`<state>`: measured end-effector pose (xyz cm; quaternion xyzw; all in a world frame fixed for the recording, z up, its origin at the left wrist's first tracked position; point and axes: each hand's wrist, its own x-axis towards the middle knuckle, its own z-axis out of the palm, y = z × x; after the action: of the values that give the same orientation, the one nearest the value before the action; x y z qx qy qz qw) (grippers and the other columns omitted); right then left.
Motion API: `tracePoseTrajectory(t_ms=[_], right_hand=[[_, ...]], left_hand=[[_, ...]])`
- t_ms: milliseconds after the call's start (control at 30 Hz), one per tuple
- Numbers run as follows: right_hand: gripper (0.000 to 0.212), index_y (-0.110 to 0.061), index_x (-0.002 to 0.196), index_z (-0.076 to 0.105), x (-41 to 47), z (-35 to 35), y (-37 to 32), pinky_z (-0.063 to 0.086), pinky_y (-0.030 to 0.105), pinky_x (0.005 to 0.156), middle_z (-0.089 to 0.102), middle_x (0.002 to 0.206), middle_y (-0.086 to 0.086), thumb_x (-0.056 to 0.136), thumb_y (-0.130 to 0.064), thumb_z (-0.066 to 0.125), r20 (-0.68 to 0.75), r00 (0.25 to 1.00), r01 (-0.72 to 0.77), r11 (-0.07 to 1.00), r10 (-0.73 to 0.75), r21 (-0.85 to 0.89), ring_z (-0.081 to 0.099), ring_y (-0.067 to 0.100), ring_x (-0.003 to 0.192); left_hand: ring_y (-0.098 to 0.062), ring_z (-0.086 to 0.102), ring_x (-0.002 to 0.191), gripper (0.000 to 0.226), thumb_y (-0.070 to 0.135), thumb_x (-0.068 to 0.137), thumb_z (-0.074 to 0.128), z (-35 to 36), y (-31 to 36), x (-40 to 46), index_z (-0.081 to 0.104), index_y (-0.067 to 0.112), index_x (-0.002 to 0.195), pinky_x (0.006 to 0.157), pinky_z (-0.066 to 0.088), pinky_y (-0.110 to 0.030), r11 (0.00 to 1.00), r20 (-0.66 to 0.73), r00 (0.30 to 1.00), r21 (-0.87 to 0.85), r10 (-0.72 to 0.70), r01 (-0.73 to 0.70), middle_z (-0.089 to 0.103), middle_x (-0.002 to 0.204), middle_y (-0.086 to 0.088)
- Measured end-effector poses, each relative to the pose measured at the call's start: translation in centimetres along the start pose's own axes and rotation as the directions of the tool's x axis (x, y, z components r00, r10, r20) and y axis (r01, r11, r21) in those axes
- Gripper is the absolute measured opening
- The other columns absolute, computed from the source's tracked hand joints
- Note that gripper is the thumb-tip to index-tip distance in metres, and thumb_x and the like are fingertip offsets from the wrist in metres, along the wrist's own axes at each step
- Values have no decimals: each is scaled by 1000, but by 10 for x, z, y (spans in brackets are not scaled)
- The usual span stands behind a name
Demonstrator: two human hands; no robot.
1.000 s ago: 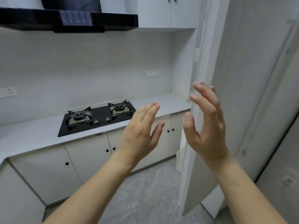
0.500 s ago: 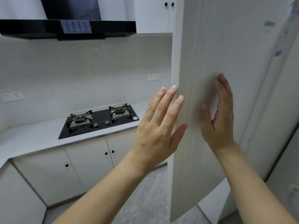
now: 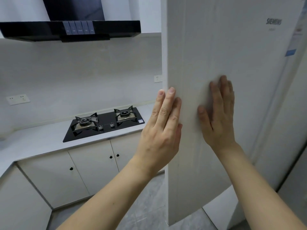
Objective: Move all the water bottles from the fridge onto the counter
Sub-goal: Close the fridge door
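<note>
Your right hand (image 3: 217, 113) lies flat on the fridge door (image 3: 232, 63), fingers straight; your left hand (image 3: 162, 128) is open too, fingertips at the door's left edge, gripping nothing. No water bottles show; they are presumably inside. Expect full ones to be heavy and slick, so grip around the body. The door reads "SIEMENS" (image 3: 274, 21). The counter (image 3: 41, 138) waits left.

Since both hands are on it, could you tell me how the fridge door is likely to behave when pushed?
The fridge door looks rigid, so it would probably swing as one piece. Its smooth face may let the flat right hand slide. The left hand at its edge probably steadies it.
</note>
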<state>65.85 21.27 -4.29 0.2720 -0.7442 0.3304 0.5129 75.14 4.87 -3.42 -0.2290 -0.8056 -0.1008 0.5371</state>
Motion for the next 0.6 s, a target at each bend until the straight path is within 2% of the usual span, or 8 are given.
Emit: tracePoseTrajectory(t_ms=[300,600], right_hand=[[62,-8,150,23,14,35,5,7,56,119,14,158,23,100,-43,35,-1,1000,0,999,0,-35,7,38,148],[65,-12,149,25,31,70,18,5,54,119,16,158,20,96,-47,40,-19,1000,0,993,-2,-114,8,37,147]], left_hand=[[-44,17,145,50,-3,91,55,16,-30,4,39,-15,138,117,25,-50,996,3,997,-43,-75,75,21,152,-27],[-48,17,144,52,-1,90,58,41,-66,13,41,-16,136,116,24,-54,986,-15,993,-117,-117,115,25,151,-31]])
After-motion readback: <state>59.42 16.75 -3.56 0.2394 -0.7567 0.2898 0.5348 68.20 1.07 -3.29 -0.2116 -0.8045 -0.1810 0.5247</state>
